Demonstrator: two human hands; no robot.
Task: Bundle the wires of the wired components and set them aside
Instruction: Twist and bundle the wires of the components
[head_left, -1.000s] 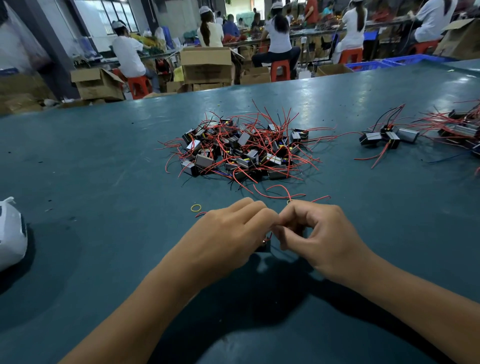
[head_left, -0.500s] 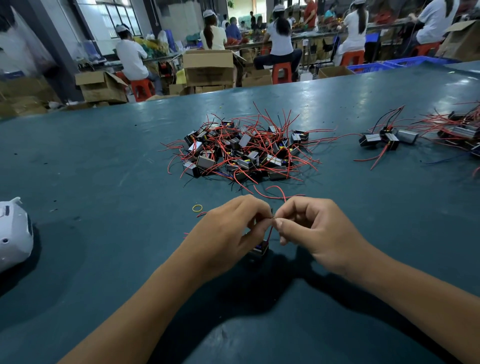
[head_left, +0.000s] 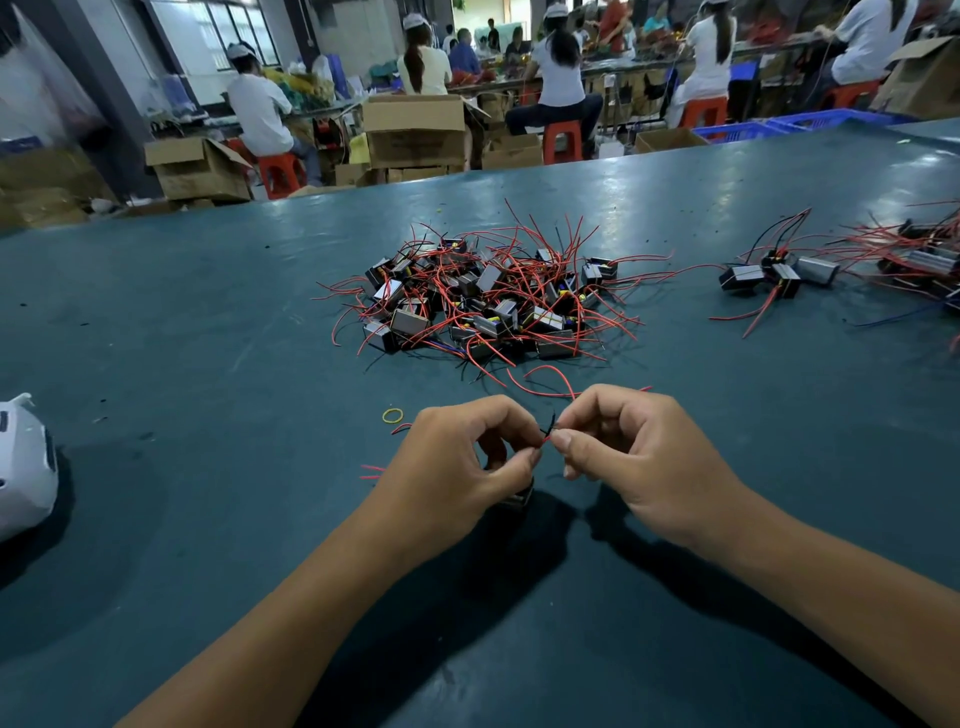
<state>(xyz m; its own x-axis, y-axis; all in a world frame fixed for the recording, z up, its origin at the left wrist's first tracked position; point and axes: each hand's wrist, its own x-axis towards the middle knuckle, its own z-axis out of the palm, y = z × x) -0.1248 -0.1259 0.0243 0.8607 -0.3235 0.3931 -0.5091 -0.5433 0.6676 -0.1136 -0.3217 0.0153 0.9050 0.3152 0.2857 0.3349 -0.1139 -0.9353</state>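
Observation:
My left hand (head_left: 457, 462) and my right hand (head_left: 628, 457) meet near the table's front, each pinching the thin red and black wires (head_left: 546, 434) of one small component. The component's dark body (head_left: 517, 499) hangs under my left hand, mostly hidden. A loose pile of small black and silver wired components (head_left: 483, 301) with red wires lies just beyond my hands. A small yellow rubber band (head_left: 392, 415) lies flat to the left of my left hand.
A bundled group of components (head_left: 779, 273) sits at the right, with more wired parts (head_left: 924, 260) at the right edge. A white object (head_left: 23, 467) rests at the left edge. The teal table (head_left: 208, 364) stretches around. People and cardboard boxes (head_left: 415, 130) lie beyond it.
My hands have drawn slightly apart, so the pinched wire ends now show between the fingertips. The component's body stays under my left hand.

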